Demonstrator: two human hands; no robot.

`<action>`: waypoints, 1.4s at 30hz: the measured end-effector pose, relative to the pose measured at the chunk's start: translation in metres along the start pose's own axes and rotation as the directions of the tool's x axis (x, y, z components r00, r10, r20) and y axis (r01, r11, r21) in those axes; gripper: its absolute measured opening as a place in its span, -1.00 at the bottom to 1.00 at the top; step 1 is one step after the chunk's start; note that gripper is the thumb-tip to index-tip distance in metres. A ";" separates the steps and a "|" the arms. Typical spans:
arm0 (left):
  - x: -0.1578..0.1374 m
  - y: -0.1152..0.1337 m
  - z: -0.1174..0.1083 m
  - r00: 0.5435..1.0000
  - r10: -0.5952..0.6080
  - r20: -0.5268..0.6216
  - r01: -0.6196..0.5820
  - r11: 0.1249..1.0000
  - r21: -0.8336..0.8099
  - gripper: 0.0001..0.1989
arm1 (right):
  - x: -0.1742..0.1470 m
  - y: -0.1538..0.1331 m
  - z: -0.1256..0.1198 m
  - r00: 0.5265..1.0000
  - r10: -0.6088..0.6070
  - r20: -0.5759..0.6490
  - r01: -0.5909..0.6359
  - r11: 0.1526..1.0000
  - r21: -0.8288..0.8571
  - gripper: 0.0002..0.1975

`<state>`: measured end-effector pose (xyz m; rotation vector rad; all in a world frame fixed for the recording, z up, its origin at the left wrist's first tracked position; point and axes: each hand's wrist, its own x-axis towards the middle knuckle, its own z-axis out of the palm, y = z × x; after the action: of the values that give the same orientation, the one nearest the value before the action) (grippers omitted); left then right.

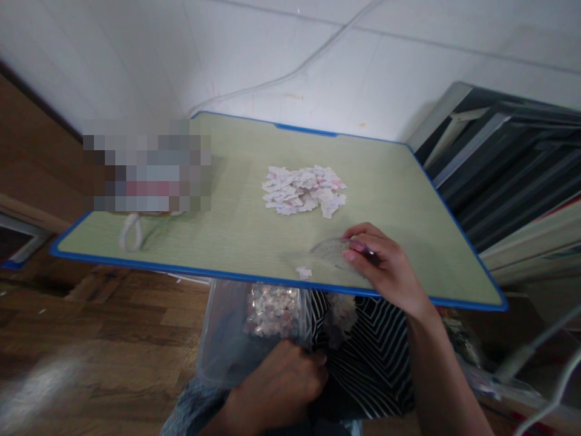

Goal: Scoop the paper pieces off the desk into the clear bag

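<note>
In my right hand (385,260) I have what looks like a magnifying glass (331,251), its purple handle (360,245) pinched between thumb and fingers. It is over the near part of the tabletop (236,236), right of a lone paper scrap (304,273) and nearer me than the heap of torn paper (302,191); whether it touches the surface I cannot tell.

I'd expect it to be light and stiff, the clear part smooth, easily smudged or scratched, so the handle is the place to hold. Its long axis runs roughly left to right, close to parallel with the blue edge (290,286): the clear rounded end points left, the handle runs right into my grip.

My hands are apart. My left hand (290,375) is curled below the tabletop, beside the plastic bin (211,345); its fingertips are hidden, so I cannot tell whether it grips anything.
</note>
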<state>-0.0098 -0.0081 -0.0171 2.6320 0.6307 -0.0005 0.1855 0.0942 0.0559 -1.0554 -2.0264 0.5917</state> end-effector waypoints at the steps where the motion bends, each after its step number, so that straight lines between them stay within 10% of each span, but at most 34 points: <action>1: 0.000 0.000 0.000 1.000 0.001 -0.001 -0.001 1.000 0.004 -0.90 | 0.000 0.000 0.000 0.999 -0.018 0.039 0.018 1.000 0.011 -0.82; 42: 0.001 0.001 -0.002 1.000 0.011 -0.010 -0.010 1.000 0.020 -0.90 | 0.000 -0.003 -0.001 1.000 -0.006 0.025 0.006 1.000 -0.003 -0.83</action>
<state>-0.0089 -0.0076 -0.0146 2.6558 0.6232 0.0094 0.1849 0.0923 0.0584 -1.0485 -2.0517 0.6014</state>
